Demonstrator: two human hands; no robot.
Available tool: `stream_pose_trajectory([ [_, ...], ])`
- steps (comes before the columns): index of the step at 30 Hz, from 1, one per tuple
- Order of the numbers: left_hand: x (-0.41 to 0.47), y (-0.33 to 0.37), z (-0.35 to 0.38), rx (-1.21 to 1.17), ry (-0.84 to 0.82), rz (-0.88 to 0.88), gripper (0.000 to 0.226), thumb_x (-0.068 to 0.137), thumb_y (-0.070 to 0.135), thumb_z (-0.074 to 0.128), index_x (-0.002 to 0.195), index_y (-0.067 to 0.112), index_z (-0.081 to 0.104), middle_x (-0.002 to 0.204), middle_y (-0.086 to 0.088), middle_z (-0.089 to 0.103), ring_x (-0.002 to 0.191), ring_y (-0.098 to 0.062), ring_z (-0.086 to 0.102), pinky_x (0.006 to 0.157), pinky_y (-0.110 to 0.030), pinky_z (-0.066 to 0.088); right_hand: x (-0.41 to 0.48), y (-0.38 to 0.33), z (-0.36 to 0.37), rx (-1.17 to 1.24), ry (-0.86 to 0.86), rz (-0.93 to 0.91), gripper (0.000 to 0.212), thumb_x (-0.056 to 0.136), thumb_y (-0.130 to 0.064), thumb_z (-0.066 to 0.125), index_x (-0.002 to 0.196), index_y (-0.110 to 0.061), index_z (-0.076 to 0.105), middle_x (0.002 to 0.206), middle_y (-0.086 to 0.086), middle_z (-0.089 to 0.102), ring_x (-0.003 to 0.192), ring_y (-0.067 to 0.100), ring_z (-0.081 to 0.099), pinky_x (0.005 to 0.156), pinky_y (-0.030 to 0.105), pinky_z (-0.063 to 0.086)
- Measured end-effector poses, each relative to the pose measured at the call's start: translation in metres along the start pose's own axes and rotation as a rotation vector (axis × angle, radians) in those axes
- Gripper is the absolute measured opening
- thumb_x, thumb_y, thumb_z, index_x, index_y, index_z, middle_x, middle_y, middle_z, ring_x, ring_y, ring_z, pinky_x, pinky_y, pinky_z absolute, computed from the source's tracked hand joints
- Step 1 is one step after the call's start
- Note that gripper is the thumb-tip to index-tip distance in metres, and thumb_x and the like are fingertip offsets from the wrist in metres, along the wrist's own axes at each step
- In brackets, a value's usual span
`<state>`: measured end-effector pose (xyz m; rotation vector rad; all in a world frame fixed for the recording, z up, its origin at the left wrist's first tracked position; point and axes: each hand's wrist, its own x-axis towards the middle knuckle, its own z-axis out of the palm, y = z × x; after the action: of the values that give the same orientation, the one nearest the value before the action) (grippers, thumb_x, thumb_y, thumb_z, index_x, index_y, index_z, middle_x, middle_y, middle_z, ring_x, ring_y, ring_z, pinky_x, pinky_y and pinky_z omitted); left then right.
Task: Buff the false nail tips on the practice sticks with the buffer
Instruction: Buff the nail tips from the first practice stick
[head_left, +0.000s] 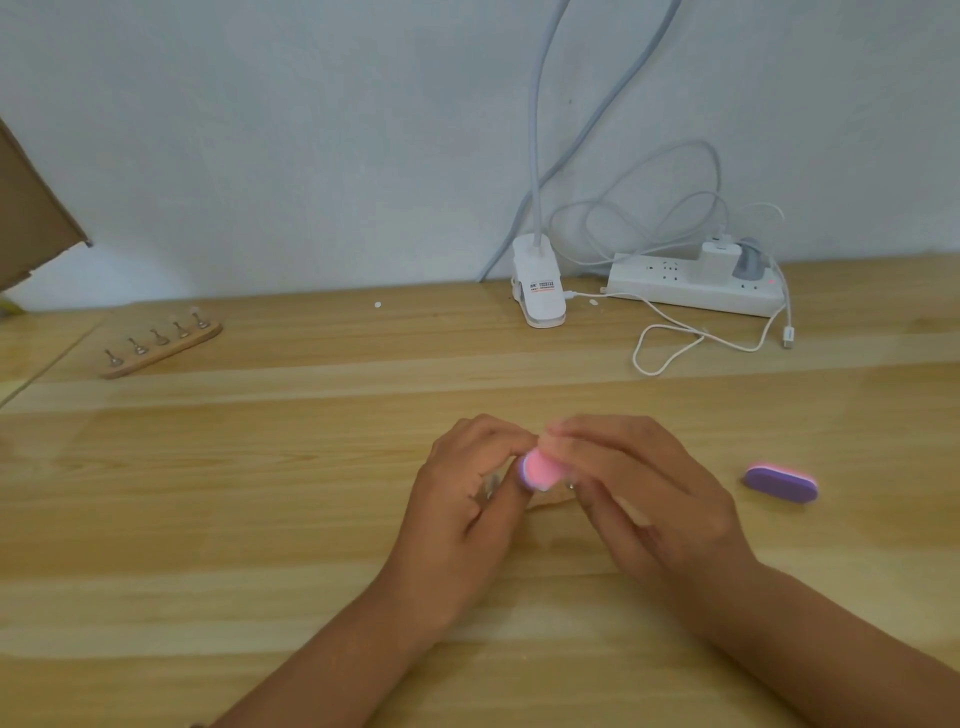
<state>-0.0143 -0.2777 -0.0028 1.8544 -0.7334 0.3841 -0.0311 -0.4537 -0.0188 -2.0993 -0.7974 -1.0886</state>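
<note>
My left hand and my right hand meet above the middle of the wooden table. A small pink and purple buffer is pinched under my right fingertips, and motion blurs it. My left fingers are closed around a small practice stick. Only a bit of its metal shows, and the nail tip is hidden behind the buffer and fingers. A wooden holder with several more practice sticks stands at the far left.
A second purple buffer lies on the table to the right of my hands. A white clip lamp base, a power strip and loose white cables sit along the back wall. A cardboard edge juts in at the left.
</note>
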Motion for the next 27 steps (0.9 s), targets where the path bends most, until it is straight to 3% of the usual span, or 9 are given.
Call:
stream_pose_trajectory([
  [2, 0.000, 0.000, 0.000, 0.011, 0.007, -0.018, 0.025, 0.094, 0.028, 0.051, 0.091, 0.014, 0.071, 0.086, 0.012, 0.062, 0.087, -0.014, 0.060, 0.078, -0.043, 0.048, 0.001, 0.002, -0.001, -0.019, 0.029, 0.065, 0.031, 0.085, 0.011, 0.065, 0.113, 0.000, 0.070, 0.115, 0.010, 0.067, 0.107, 0.020, 0.064, 0.099, 0.023, 0.046],
  [6, 0.000, 0.002, 0.000, 0.007, 0.003, -0.002, 0.021, 0.093, 0.026, 0.052, 0.091, 0.015, 0.070, 0.088, 0.007, 0.063, 0.087, -0.015, 0.059, 0.077, -0.043, 0.048, -0.002, -0.001, 0.001, -0.007, -0.009, -0.026, 0.028, 0.089, 0.009, 0.062, 0.114, -0.001, 0.070, 0.117, 0.010, 0.067, 0.108, 0.019, 0.064, 0.098, 0.025, 0.048],
  [9, -0.001, 0.001, 0.000, 0.040, 0.007, -0.031, 0.017, 0.094, 0.021, 0.056, 0.088, 0.015, 0.071, 0.086, 0.008, 0.062, 0.086, -0.016, 0.059, 0.078, -0.045, 0.048, 0.000, 0.002, 0.001, -0.012, 0.042, 0.055, 0.026, 0.091, 0.006, 0.061, 0.115, -0.001, 0.069, 0.115, 0.009, 0.067, 0.107, 0.018, 0.063, 0.095, 0.028, 0.050],
  [13, -0.001, 0.002, -0.001, 0.039, 0.012, -0.002, 0.022, 0.092, 0.028, 0.052, 0.089, 0.016, 0.070, 0.087, 0.005, 0.062, 0.087, -0.017, 0.058, 0.077, -0.044, 0.047, -0.003, -0.004, 0.003, -0.013, -0.021, -0.026, 0.027, 0.093, 0.004, 0.057, 0.115, -0.005, 0.070, 0.118, 0.009, 0.066, 0.109, 0.018, 0.063, 0.100, 0.023, 0.046],
  [16, -0.003, 0.001, -0.001, 0.047, 0.015, -0.015, 0.024, 0.093, 0.028, 0.051, 0.085, 0.016, 0.070, 0.086, 0.010, 0.062, 0.087, -0.015, 0.058, 0.079, -0.046, 0.047, 0.001, 0.008, -0.002, -0.057, 0.020, 0.188, 0.026, 0.092, 0.006, 0.062, 0.113, -0.007, 0.071, 0.114, 0.001, 0.066, 0.106, 0.017, 0.061, 0.101, 0.018, 0.041],
  [18, -0.004, 0.002, 0.000, 0.044, 0.023, -0.029, 0.024, 0.094, 0.028, 0.052, 0.086, 0.016, 0.070, 0.087, 0.012, 0.062, 0.087, -0.015, 0.060, 0.079, -0.047, 0.047, 0.002, 0.011, -0.005, -0.012, 0.049, 0.273, 0.024, 0.091, 0.005, 0.063, 0.111, -0.007, 0.069, 0.108, 0.001, 0.066, 0.106, 0.017, 0.061, 0.098, 0.023, 0.043],
  [23, -0.003, 0.000, -0.001, 0.111, 0.015, -0.026, 0.019, 0.094, 0.028, 0.054, 0.094, 0.022, 0.072, 0.085, 0.016, 0.066, 0.084, -0.008, 0.060, 0.080, -0.038, 0.045, -0.002, 0.000, 0.001, 0.026, -0.017, 0.019, 0.026, 0.092, 0.000, 0.058, 0.116, -0.005, 0.067, 0.114, 0.008, 0.064, 0.108, 0.018, 0.061, 0.098, 0.022, 0.044],
  [27, -0.004, 0.001, -0.002, 0.159, 0.030, -0.033, 0.014, 0.095, 0.028, 0.057, 0.094, 0.027, 0.071, 0.082, 0.014, 0.066, 0.083, -0.006, 0.059, 0.082, -0.030, 0.040, -0.002, 0.003, 0.001, -0.022, -0.019, 0.055, 0.026, 0.093, 0.000, 0.057, 0.116, -0.001, 0.069, 0.115, 0.009, 0.064, 0.107, 0.020, 0.061, 0.100, 0.022, 0.043],
])
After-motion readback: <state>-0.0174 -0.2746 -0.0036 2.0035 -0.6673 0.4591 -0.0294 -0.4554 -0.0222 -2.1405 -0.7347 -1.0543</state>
